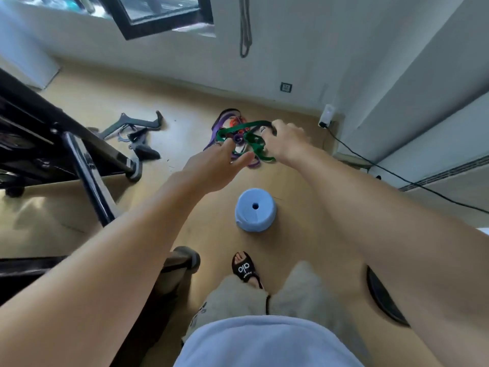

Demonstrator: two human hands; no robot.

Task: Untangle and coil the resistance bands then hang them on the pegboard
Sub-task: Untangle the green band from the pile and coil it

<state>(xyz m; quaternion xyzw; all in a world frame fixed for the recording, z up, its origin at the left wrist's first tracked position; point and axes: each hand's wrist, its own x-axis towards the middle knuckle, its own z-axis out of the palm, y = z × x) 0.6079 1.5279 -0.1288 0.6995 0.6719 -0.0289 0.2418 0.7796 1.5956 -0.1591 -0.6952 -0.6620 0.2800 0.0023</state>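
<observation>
A green band is lying tangled with purple bands and an orange one on the wooden floor near the wall. The right hand is gripping the green band's upper loop, while the left hand is reaching into the tangle with fingers loosely spread. A grey band is hanging on the wall beyond, and a blue foam roller is standing nearer the person.

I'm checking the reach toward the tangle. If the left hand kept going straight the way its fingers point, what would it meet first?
Most likely the green band: the left hand points up and forward into the tangle, its fingertips already at the green loop, with purple bands just behind. Depth is unclear, so contact can't be confirmed.
</observation>
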